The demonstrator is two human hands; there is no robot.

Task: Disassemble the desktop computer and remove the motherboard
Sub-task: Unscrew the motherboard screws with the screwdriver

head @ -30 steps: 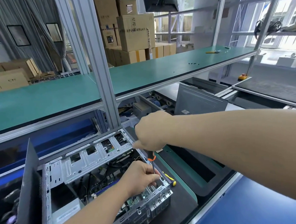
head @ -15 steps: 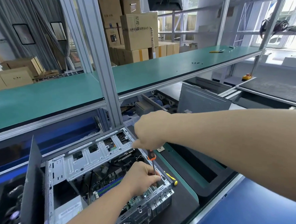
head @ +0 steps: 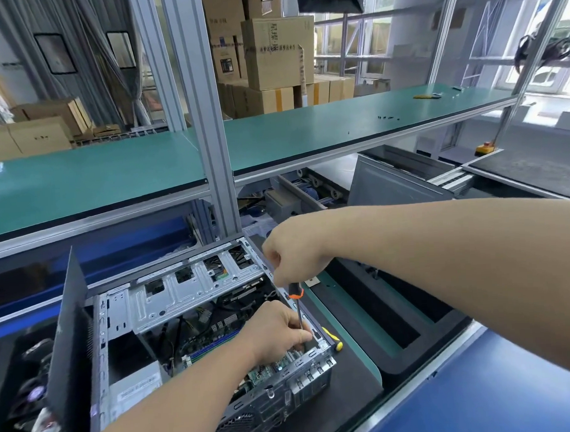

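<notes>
The right hand [head: 294, 253] grips an upright screwdriver [head: 297, 301] by its handle while the left hand [head: 276, 332] apparently pinches its shaft inside the open computer case [head: 190, 320] on the bench [head: 358, 387].

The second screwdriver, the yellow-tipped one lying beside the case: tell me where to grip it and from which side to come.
Grip the yellow-tipped screwdriver by its handle, coming from above on the side away from the computer case. It lies flat on the dark mat, tight along the case wall, so only the top and outer side look free. The right hand and left hand are busy with the orange-collared screwdriver.
</notes>
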